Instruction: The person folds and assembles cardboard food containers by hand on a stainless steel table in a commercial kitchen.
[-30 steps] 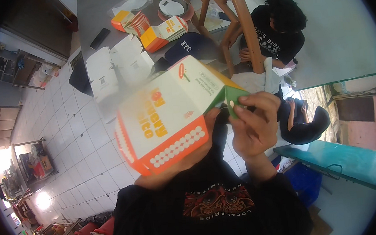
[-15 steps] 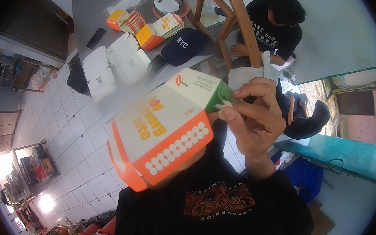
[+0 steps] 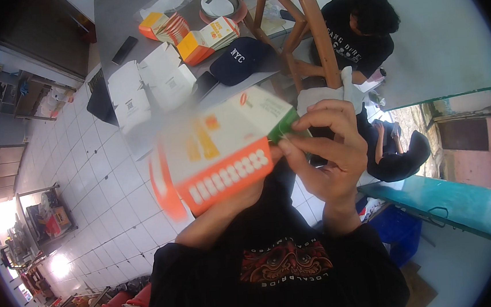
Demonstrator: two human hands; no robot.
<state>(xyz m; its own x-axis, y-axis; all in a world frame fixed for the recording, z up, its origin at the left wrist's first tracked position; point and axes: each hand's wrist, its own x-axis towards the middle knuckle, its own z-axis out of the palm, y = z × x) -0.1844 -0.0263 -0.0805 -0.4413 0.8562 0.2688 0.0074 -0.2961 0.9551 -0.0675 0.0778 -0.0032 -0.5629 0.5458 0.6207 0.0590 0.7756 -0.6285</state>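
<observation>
1. Since the picture a second ago the carton (image 3: pixel 217 156) has swung lower and further to the person's left, and its printed face is now smeared by motion, while the right hand has stayed at the green end.
2. At the tabletop's (image 3: pixel 125 18) near left edge lie two white flat-packed boxes (image 3: pixel 148 89), unfolded, with a dark phone (image 3: pixel 124 49) further back toward the left side.
3. Toward the far edge sit stacks of orange and white folded cartons (image 3: pixel 190 34), a round dish (image 3: pixel 219 6) behind them, and a dark blue cap (image 3: pixel 244 61) near the right edge.
4. The left hand is hidden behind and under the carton (only the forearm (image 3: pixel 216 225) shows below it), so I cannot tell how it grips; it seems to bear the carton from beneath.
5. The carton hangs in the air in front of the person's chest, well off the tabletop, its long axis running from lower left to upper right, with the orange band along its lower edge.
6. The right hand (image 3: pixel 329 158) pinches the green flap (image 3: pixel 286 126) at the carton's upper right end, fingers curled over it and thumb pressing from below; this hand is the nearer one to that open end.
7. Beyond the wooden chair (image 3: pixel 299 28), another person in black sits on the right.
</observation>
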